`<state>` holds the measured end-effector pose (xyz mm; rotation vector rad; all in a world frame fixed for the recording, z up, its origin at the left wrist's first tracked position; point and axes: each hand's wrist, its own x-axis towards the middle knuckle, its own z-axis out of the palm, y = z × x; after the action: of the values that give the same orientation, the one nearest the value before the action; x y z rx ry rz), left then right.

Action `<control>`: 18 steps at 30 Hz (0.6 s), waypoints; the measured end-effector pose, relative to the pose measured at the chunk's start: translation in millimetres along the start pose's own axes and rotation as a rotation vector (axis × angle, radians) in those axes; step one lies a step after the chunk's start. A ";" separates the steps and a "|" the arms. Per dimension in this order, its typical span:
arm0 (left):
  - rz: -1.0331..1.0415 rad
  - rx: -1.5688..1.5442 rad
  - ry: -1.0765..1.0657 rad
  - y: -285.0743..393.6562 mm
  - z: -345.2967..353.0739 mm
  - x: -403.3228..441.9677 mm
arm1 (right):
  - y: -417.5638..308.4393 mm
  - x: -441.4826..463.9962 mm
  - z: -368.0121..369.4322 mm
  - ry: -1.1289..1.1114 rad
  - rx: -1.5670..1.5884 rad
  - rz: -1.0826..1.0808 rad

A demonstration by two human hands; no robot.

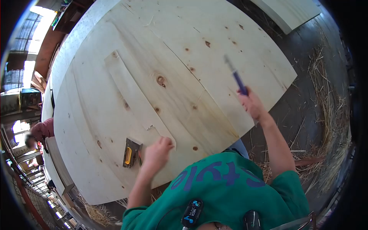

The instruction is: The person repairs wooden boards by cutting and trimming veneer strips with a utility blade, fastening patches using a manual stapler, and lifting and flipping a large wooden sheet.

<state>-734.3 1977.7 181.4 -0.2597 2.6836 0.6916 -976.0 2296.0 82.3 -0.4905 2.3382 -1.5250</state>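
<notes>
Across the middle of the head view, a broad, pale, knotty wooden sheet [184,115] bears a long, thin, pale wood strip [132,96]. Lower centre, the left hand [158,154] curls at the strip's near end; whether it pinches it, I cannot tell. Right of centre, the right hand [251,104] grips a slim purple-handled tool [237,79], blurred, perhaps a knife. A slip could gouge the sheet; a hard tug could split the strip.
</notes>
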 end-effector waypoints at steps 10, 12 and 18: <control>-0.192 -0.124 0.125 72.9 121.4 -85.8 | -25.7 -36.6 30.2 -0.187 -0.316 -0.164; -0.303 -0.137 0.115 86.2 155.6 -127.4 | -16.5 -30.2 39.2 -0.193 -0.383 -0.218; -0.297 -0.059 -0.037 95.6 180.1 -197.0 | -16.1 -13.8 45.7 -0.338 -0.534 -0.107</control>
<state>-525.3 2166.9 150.9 -0.6389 2.5181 0.6743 -942.1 2258.9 80.3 -0.9291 2.4467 -0.7533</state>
